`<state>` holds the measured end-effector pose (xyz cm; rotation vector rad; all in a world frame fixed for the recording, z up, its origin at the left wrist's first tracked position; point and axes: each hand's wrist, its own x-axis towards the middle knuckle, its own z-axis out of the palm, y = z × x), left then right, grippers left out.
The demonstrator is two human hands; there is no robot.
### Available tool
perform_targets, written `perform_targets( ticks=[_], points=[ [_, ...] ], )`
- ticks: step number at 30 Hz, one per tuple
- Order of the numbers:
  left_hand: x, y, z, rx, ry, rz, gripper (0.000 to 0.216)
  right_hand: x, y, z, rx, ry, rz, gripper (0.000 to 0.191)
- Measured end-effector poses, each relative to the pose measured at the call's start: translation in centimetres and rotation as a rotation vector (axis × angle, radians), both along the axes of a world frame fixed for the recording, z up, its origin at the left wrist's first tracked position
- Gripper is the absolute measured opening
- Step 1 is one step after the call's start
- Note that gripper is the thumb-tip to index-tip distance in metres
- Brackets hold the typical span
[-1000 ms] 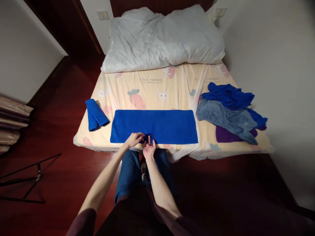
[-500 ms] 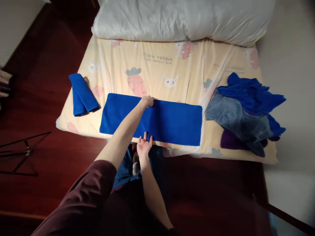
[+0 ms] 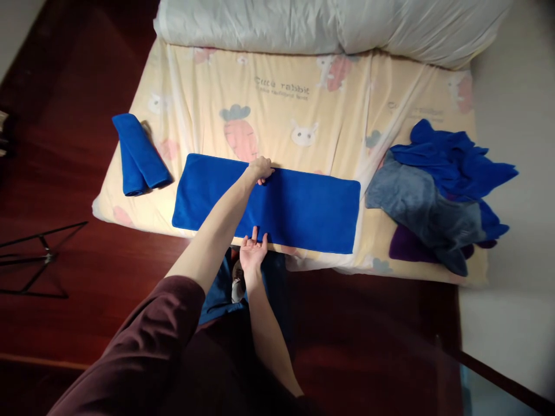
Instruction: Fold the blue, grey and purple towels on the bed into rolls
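A long blue towel lies flat along the near edge of the bed. My left hand reaches across it, fingers curled down on the middle of its far edge. My right hand rests at the middle of the near edge, palm up, thumb and fingers pinching the towel's rim. Both hands sit roughly one above the other at the towel's midline.
A folded blue towel lies at the bed's left edge. A heap of blue, grey and purple cloths sits on the right. A white duvet is bunched at the head. A dark metal stand lies on the wooden floor, left.
My left hand went from the towel's near edge across to its far edge. The right hand stayed at the near edge. The view tilted down and closer to the bed.
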<state>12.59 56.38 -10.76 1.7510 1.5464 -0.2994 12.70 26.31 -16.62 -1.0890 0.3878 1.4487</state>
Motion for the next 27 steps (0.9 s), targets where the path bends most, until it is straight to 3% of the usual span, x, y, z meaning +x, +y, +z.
perform_targets(
  ticks=[7, 13, 17, 22, 27],
  points=[
    [0.0, 0.4, 0.4, 0.262, -0.161, 0.118, 0.033, 0.1, -0.1, 0.3, 0.040, 0.034, -0.008, 0.026],
    [-0.2, -0.5, -0.3, 0.226, -0.037, 0.046, 0.035, 0.0, -0.1, 0.6, 0.024, 0.065, -0.028, 0.022],
    [-0.4, -0.8, -0.1, 0.352, -0.110, 0.130, 0.031, 0.3, -0.5, 0.7, 0.013, 0.043, 0.000, 0.020],
    [-0.5, -1.0, 2.3, 0.426, -0.264, 0.217, 0.027, 1.0, -0.4, 2.3, 0.139, 0.019, 0.043, 0.024],
    [-1.5, -1.7, 6.4, 0.495, -0.394, 0.299, 0.025, 2.2, -0.8, 5.9, 0.234, -0.090, 0.111, 0.030]
  ],
)
